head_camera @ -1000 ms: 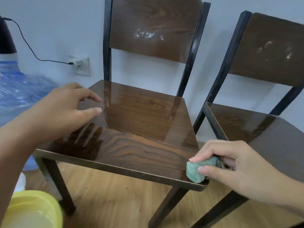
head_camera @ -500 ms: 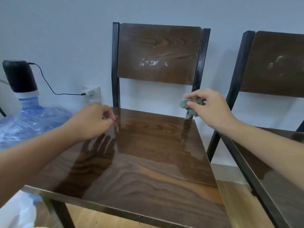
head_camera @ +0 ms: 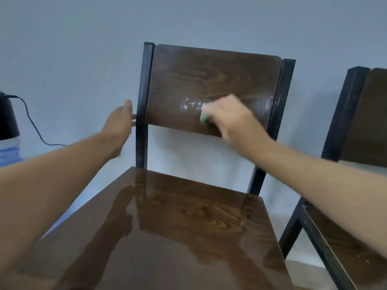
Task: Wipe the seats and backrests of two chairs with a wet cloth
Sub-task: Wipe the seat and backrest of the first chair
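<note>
Green wet cloth [head_camera: 204, 117], bunched in closed right hand [head_camera: 227, 120], presses the backrest [head_camera: 211, 84] beside white smears [head_camera: 189, 105]. Left hand [head_camera: 119, 124] open, empty, at frame post [head_camera: 142, 105]. Recommend gripping post, overlapping strokes.

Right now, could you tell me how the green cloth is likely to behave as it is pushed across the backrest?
The green cloth is bunched small inside the right hand, so it probably is soft and floppy. The backrest looks smooth and glossy, so the cloth should slide easily. The left hand is at the frame post, perhaps to stop the chair tipping.
</note>
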Demonstrator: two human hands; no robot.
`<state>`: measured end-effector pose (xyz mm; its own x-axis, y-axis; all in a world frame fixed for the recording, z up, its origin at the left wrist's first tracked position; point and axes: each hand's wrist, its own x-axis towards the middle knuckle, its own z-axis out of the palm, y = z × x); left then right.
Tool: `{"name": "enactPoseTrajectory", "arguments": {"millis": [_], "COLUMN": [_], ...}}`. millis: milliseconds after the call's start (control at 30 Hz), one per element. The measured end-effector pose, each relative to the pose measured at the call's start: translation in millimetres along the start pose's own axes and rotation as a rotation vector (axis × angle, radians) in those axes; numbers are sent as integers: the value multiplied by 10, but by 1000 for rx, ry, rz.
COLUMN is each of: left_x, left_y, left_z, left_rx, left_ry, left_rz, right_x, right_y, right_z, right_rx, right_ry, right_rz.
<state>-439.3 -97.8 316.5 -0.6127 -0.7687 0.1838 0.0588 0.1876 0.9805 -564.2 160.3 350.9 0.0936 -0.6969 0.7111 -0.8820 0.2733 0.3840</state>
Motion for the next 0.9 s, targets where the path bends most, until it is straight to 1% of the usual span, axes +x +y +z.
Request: {"name": "enactPoseTrajectory", "arguments": {"millis": [33, 67, 100, 133, 200, 233, 267, 300, 367, 400, 433, 533, 567, 600, 633, 700, 733, 767, 800, 867, 900], "left_x": [45, 78, 106, 142, 177, 195, 202, 204, 202, 203, 207, 217, 220, 214, 205, 185, 185, 191, 209, 247, 258], "left_y": [20, 12, -13, -51, -140, -174, -199, -213, -235, -246, -249, -238, -237, -237, -238, -249, -252, -246, -247, -253, -261], "left_z": [99, 183, 249, 297, 362, 380, 397, 412, 423, 423, 422, 437, 425, 406, 395, 395, 397, 400, 401, 400, 400], "left_rx": [-62, -81, -72, -68, -81, -86, -78, -53, -22, -24, -28, -46, -54, -60, -62, -63, -63, -65, -69, -81, -86], "left_ry": [-7, 6, 26, 50, 91, 109, 116, 120, 128, 127, 120, 111, 118, 126, 129, 116, 109, 108, 109, 107, 104], "left_rz": [-27, -35, -24, 2, 35, 45, 64, 84, 129, 144, 152, 164, 169, 169, 169, 175, 178, 181, 182, 181, 181], "right_x": [-138, -187, -146, -36, 260, 381, 433, 393, 155, 117, 173, 589, 710, 756, 707, 422, 354, 393, 504, 854, 1020], "right_y": [-28, 62, 216, 381, 553, 492, 345, 172, -103, -67, 55, 433, 387, 225, 7, -318, -299, -159, 17, 358, 387], "right_z": [2, -51, -132, -215, -305, -252, -135, 15, 148, 77, -16, -231, -188, -61, 96, 264, 214, 123, 28, -113, -104], "right_rx": [-22, -48, -66, -85, -110, -100, -97, -79, -60, -69, -74, -129, -113, -112, -92, -84, -101, -114, -143, -186, -170], "right_ry": [-134, -205, -179, -81, 175, 231, 226, 156, -86, -151, -121, 178, 214, 203, 130, -79, -153, -148, -76, 116, 182], "right_rz": [-118, -172, -154, -73, 124, 178, 144, 36, -202, -237, -203, 128, 177, 148, 58, -182, -237, -234, -159, 78, 163]}}
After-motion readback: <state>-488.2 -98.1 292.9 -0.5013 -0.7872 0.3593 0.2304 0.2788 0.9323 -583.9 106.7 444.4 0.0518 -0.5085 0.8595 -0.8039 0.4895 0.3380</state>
